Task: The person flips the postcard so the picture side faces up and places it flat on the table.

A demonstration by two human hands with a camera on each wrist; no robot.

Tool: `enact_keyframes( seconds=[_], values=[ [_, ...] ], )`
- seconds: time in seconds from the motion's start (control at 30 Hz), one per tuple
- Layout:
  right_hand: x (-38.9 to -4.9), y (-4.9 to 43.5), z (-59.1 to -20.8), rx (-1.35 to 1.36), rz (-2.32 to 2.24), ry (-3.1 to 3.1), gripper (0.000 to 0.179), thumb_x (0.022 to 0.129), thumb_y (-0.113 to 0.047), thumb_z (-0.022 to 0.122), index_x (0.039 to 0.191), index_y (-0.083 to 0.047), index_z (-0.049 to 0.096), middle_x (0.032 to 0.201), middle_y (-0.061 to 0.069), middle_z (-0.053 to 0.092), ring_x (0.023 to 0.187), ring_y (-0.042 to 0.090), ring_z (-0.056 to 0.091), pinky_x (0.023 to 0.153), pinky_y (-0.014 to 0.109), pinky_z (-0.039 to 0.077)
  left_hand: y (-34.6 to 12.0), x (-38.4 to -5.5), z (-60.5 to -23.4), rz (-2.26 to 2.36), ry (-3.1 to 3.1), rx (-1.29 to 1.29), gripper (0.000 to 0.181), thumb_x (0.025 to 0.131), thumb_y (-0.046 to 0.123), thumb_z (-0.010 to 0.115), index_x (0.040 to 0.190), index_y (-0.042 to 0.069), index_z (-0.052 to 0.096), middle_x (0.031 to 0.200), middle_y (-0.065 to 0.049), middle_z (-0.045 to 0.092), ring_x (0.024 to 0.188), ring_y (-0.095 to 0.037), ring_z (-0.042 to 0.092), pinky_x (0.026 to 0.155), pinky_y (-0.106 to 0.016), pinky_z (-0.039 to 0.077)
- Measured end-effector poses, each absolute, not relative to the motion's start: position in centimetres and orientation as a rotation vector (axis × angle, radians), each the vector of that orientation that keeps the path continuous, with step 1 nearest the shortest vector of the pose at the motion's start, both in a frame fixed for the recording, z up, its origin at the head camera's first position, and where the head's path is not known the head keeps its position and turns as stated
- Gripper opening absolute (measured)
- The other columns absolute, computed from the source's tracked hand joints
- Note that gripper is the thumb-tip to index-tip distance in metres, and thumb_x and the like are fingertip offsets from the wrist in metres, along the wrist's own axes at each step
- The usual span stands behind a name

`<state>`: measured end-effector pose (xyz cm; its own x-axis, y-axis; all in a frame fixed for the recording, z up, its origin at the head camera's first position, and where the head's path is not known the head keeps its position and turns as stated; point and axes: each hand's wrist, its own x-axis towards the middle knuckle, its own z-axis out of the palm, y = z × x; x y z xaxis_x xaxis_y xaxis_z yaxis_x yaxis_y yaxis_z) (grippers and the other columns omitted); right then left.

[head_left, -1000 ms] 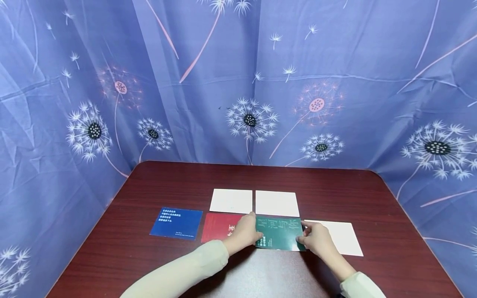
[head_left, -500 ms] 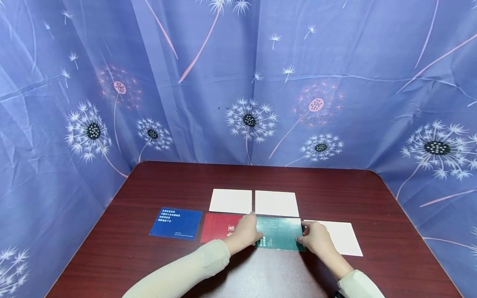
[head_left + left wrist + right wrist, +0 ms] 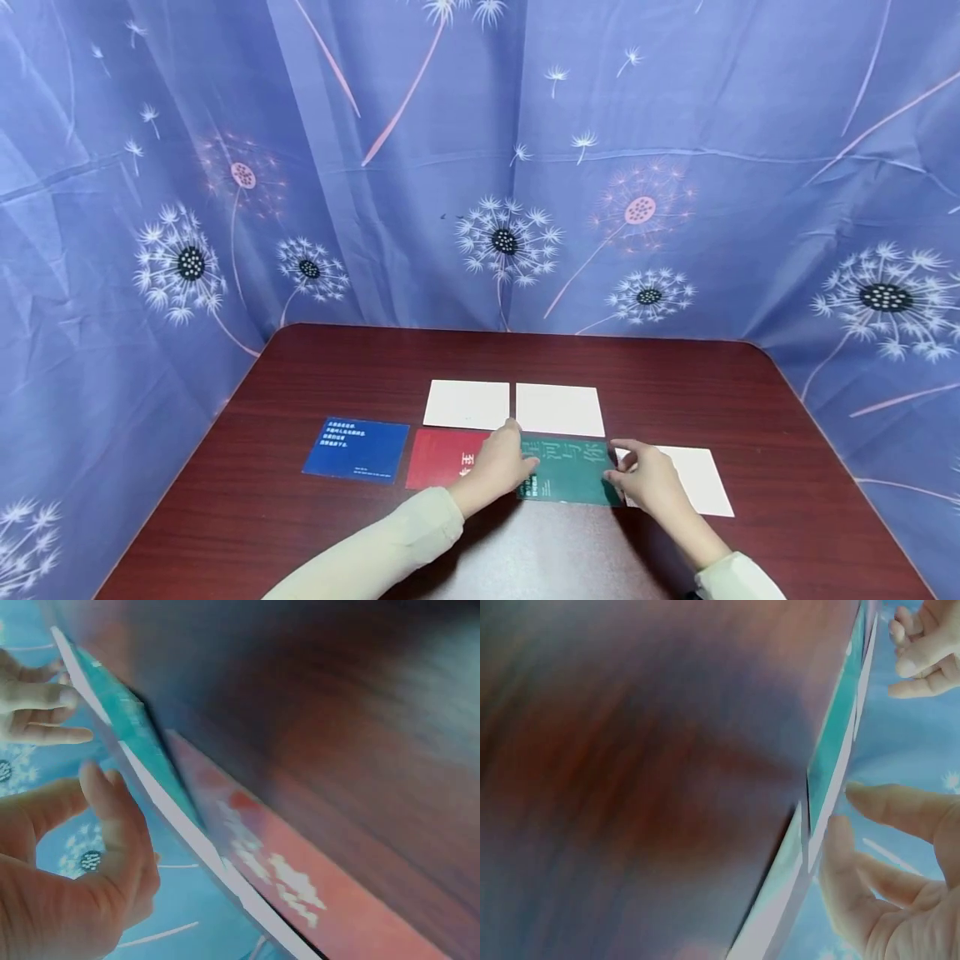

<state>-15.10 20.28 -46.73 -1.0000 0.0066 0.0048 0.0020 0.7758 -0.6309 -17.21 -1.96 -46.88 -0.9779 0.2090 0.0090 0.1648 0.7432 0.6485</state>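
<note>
A green card with pale lettering [image 3: 566, 479] lies flat on the table between both hands. My left hand [image 3: 501, 461] hovers at its left edge, overlapping the right part of a red card [image 3: 438, 458]. At the opposite edge is my right hand [image 3: 651, 477], thumb and forefinger spread apart, partly over a white card [image 3: 701, 479]. In the left wrist view the left hand [image 3: 97, 862] has loosely bent fingers with nothing between them. The right wrist view shows the right hand [image 3: 900, 877] with a gap between thumb and fingers, beside the green card [image 3: 836, 739].
To the left lies a blue card with white text [image 3: 356, 450]. Two white cards, one at the back left [image 3: 467, 404] and one at the back right [image 3: 559, 410], form a row behind the red and green ones. A dandelion-print curtain [image 3: 405, 208] surrounds the dark red table [image 3: 360, 358].
Both hands have let go of the green card's edges and lifted slightly, the right one drawing a little to the right. The card now lies flat beside the red one.
</note>
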Motion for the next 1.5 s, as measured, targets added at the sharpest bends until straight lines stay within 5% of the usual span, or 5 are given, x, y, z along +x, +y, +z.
enact_keyframes(
  seconds=[0.23,0.53,0.73,1.07,1.5],
  values=[
    [-14.9,23.3,-46.5,-0.020,1.060,-2.872,0.048,0.075,-0.004,0.077,0.117,0.010,0.060,0.071,0.003,0.063,0.054,0.011,0.059,0.045,0.022,0.044,0.3,-16.5,-46.5,1.422,2.638,0.390,0.027,0.081,0.006,0.074,0.103,-0.006,0.063,0.101,-0.008,0.066,0.083,-0.019,0.065,0.074,-0.026,0.054],
    [-14.4,27.7,-46.8,0.035,0.896,-2.763,0.044,0.074,-0.007,0.078,0.113,0.007,0.063,0.075,0.008,0.068,0.067,0.027,0.067,0.050,0.024,0.045,3.8,-16.0,-46.9,1.832,2.154,0.325,0.044,0.084,-0.001,0.068,0.125,-0.004,0.052,0.110,-0.011,0.062,0.094,-0.015,0.059,0.082,-0.023,0.052],
    [-13.9,29.8,-46.5,0.014,0.874,-2.835,0.050,0.078,-0.010,0.076,0.119,0.012,0.058,0.094,0.026,0.067,0.085,0.042,0.066,0.063,0.044,0.054,5.6,-15.9,-47.1,1.853,2.046,0.276,0.048,0.087,0.002,0.066,0.132,0.000,0.049,0.124,-0.011,0.057,0.116,-0.028,0.055,0.099,-0.034,0.047],
    [-13.5,32.1,-46.4,-0.095,0.760,-3.086,0.071,0.085,-0.023,0.072,0.126,0.026,0.040,0.123,0.043,0.047,0.112,0.058,0.046,0.086,0.064,0.044,8.6,-15.5,-46.9,1.812,1.942,0.221,0.058,0.086,0.002,0.067,0.138,-0.004,0.041,0.135,-0.020,0.049,0.127,-0.035,0.048,0.103,-0.039,0.044],
    [-13.3,31.6,-46.3,-0.119,0.833,-3.064,0.066,0.086,-0.018,0.069,0.123,0.028,0.040,0.110,0.039,0.058,0.099,0.050,0.060,0.081,0.059,0.049,10.0,-14.9,-47.1,1.852,1.954,0.048,0.054,0.080,-0.001,0.067,0.131,-0.006,0.046,0.126,-0.021,0.054,0.121,-0.037,0.051,0.100,-0.042,0.046]
  ],
)
